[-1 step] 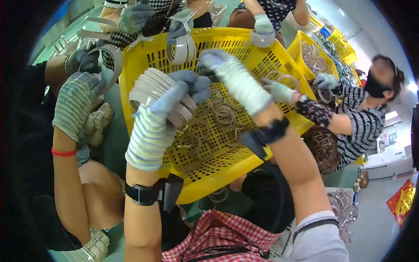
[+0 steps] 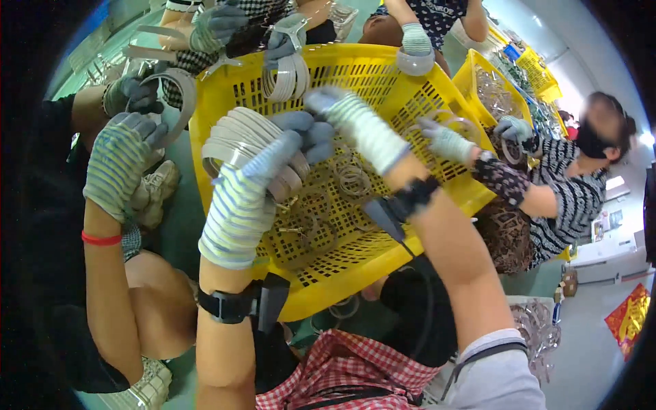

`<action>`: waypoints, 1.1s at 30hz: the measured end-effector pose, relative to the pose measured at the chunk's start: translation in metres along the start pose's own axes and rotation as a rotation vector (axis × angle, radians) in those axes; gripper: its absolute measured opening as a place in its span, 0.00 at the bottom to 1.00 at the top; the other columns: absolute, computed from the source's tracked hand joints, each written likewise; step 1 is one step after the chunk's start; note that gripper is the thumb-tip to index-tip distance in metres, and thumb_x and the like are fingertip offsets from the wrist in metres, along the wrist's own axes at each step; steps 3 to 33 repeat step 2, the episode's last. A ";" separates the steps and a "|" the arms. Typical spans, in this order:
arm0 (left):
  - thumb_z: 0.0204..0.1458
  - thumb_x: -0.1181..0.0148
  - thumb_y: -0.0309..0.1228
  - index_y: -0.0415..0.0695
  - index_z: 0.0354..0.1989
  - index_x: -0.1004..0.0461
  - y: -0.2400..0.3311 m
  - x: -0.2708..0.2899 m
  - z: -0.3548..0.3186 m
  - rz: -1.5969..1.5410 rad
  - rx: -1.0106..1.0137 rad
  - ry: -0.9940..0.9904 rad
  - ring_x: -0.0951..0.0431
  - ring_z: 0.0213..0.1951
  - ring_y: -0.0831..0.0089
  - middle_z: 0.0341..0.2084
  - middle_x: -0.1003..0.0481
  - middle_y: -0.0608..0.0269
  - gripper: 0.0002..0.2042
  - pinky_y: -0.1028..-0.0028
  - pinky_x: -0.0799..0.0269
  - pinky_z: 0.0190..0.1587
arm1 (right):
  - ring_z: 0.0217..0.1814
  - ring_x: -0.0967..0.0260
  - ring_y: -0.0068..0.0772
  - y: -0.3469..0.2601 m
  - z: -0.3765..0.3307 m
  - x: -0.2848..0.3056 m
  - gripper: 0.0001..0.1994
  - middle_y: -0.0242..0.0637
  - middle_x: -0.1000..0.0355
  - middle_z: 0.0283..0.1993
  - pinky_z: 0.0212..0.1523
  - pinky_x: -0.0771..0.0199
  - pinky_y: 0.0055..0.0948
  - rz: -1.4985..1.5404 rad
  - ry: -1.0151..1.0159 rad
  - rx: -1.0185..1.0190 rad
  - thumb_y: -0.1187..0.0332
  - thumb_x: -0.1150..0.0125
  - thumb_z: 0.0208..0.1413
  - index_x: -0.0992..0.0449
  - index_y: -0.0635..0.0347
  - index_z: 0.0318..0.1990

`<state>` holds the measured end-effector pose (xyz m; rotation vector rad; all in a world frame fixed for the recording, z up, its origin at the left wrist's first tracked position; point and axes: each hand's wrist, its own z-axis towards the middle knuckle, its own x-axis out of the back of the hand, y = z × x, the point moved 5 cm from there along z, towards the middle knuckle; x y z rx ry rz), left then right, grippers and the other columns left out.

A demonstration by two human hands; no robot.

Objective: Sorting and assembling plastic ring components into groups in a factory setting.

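My left hand (image 2: pixel 254 179), in a striped glove with grey-blue fingers, is closed round a thick stack of pale grey rings (image 2: pixel 236 135) above the yellow basket (image 2: pixel 372 275). Just to the right of it, my right hand (image 2: pixel 352 121) in a like glove hangs over the basket. Its fingers are smeared by motion, so I cannot make out whether they hold anything. Below both hands, loose rings (image 2: pixel 352 179) and small brass-coloured pieces (image 2: pixel 292 230) lie on the basket's slotted floor.
Co-workers' gloved hands surround the basket: one at left holds a wide ring (image 2: pixel 183 102), one at the far side has a ring bundle (image 2: pixel 285 78), and another hand (image 2: pixel 447 142) reaches in from the right. A second yellow basket (image 2: pixel 517 102) stands beyond at right.
My right forearm has swung slightly left, and my right hand has shifted a little left and down. My left hand keeps its hold on the rings. The co-worker's hand at right has moved slightly.
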<state>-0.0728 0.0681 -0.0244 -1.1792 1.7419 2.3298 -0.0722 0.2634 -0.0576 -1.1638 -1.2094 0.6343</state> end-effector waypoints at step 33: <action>0.54 0.41 0.36 0.38 0.53 0.33 -0.002 -0.010 0.016 -0.003 0.097 -0.081 0.24 0.45 0.60 0.45 0.27 0.51 0.21 0.71 0.28 0.50 | 0.43 0.28 0.29 0.114 0.030 0.017 0.14 0.36 0.27 0.42 0.42 0.28 0.26 0.688 -0.178 -0.337 0.57 0.47 0.56 0.25 0.55 0.42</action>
